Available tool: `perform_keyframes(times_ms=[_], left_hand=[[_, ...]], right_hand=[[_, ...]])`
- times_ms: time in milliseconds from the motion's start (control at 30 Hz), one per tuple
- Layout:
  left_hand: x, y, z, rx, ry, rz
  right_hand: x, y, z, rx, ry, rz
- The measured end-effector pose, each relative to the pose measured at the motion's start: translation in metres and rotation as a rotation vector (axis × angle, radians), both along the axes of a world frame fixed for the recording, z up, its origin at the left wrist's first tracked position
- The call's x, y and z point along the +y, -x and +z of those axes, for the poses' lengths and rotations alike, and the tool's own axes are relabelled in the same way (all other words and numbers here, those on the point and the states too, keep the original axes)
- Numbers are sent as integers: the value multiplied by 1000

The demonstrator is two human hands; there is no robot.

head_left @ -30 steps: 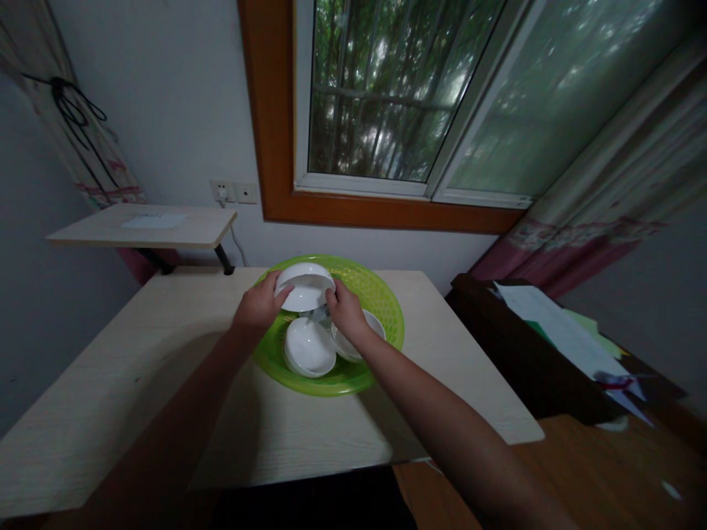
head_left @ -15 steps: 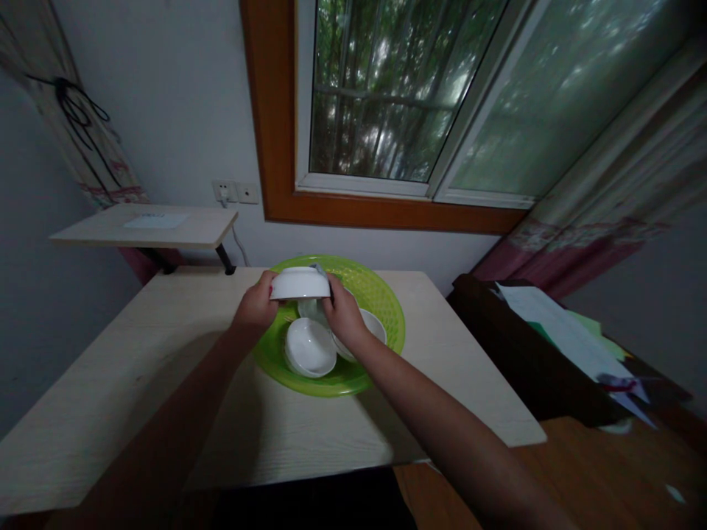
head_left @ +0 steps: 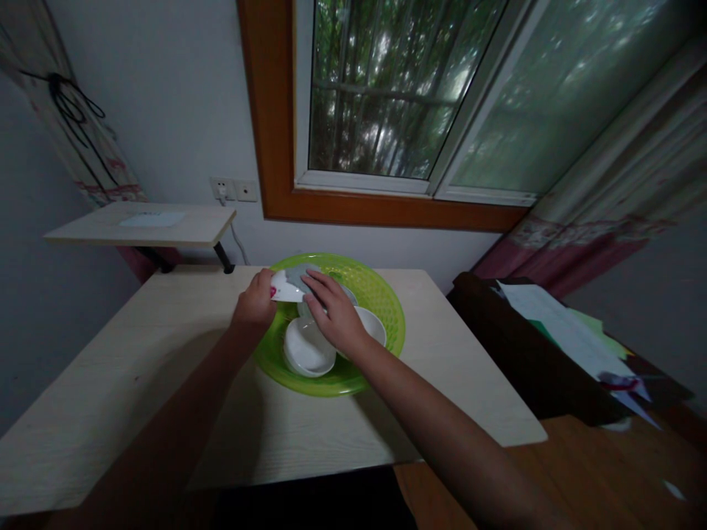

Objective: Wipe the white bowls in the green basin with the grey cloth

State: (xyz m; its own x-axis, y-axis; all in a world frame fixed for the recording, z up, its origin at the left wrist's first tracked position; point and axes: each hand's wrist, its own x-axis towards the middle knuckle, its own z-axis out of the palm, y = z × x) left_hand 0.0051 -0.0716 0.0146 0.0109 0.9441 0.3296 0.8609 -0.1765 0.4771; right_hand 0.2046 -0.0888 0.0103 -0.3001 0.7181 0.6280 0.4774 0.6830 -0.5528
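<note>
My left hand (head_left: 255, 303) grips the left edge of a white bowl (head_left: 281, 288), which is tipped over with its outside facing up. A small red mark shows on the bowl beside the thumb. Against the bowl's outer surface my right hand (head_left: 338, 316) presses a grey cloth (head_left: 300, 275), its fingers lying over it. Below both hands is a bright green plastic basket (head_left: 391, 309). Inside it, a white bowl (head_left: 310, 347) sits at the front, and another white bowl (head_left: 374, 324) is partly hidden behind my right hand. Further dishes there are mostly covered.
The basket stands on a pale wooden table (head_left: 442, 368). A small raised shelf (head_left: 199, 230) with a paper sheet is at the back left, near wall sockets (head_left: 233, 190). A window is behind. Papers (head_left: 563, 331) lie on dark furniture to the right.
My right hand has shifted from the bowl's right side to over its outside, bringing the grey cloth up across it. My left hand keeps its hold in nearly the same spot.
</note>
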Motion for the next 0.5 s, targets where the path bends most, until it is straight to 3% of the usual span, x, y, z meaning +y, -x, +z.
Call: perform_keyframes(times_ms=[167, 300, 433, 500], left_hand=[[0, 2, -3, -49, -34, -27], [2, 3, -8, -37, -64, -78], [3, 5, -11, -59, -114, -147], [4, 7, -12, -87, -163, -193]], right_hand=[[19, -8, -13, 180, 260, -92], [27, -12, -18, 250, 472, -76], [24, -9, -13, 304, 553, -6], [22, -8, -12, 317, 524, -8]])
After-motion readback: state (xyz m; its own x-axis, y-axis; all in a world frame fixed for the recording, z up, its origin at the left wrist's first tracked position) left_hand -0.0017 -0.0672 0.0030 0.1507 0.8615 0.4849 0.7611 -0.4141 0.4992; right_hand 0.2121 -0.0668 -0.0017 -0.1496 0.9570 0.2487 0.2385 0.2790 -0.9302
